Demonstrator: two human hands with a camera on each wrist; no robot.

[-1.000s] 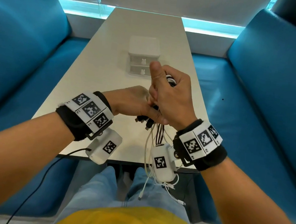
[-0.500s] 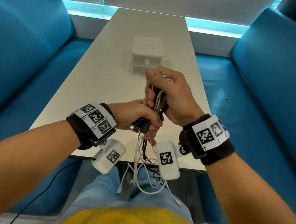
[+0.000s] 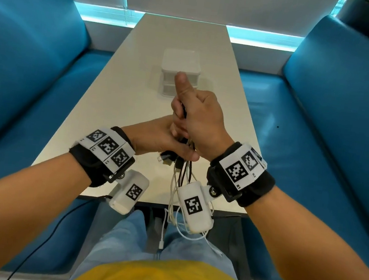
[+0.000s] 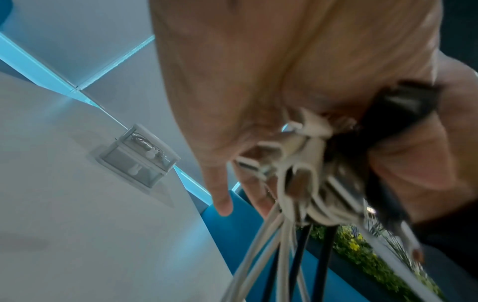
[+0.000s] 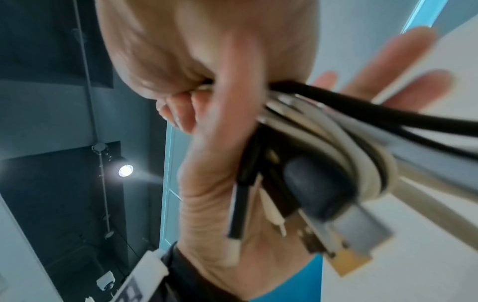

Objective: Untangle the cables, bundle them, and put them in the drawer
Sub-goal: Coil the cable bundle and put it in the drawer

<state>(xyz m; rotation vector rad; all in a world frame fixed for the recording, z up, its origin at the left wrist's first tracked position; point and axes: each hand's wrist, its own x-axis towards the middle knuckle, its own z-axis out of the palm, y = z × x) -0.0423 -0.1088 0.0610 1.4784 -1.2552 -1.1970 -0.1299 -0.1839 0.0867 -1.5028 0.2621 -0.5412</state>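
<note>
Our right hand (image 3: 201, 118) and left hand (image 3: 162, 139) both clench the cables (image 5: 323, 130); dangling ends could snag and loosen our bundle.

A long, pale, off-white table (image 3: 137, 100) runs straight away from the near edge toward the far wall, flanked on the left and the right by blue upholstered benches (image 3: 24, 67). Its matte top narrows with distance in the head view, and its near edge lies just above the person's knees. One thing stands directly on it: a small white drawer unit (image 3: 181, 63), set on the centre line, toward the far half. The unit has two stacked drawers with see-through fronts, each with a small white knob; the left wrist view shows dark cords already inside the upper drawer (image 4: 145, 143). A faint shadow spreads beside the unit.
</note>
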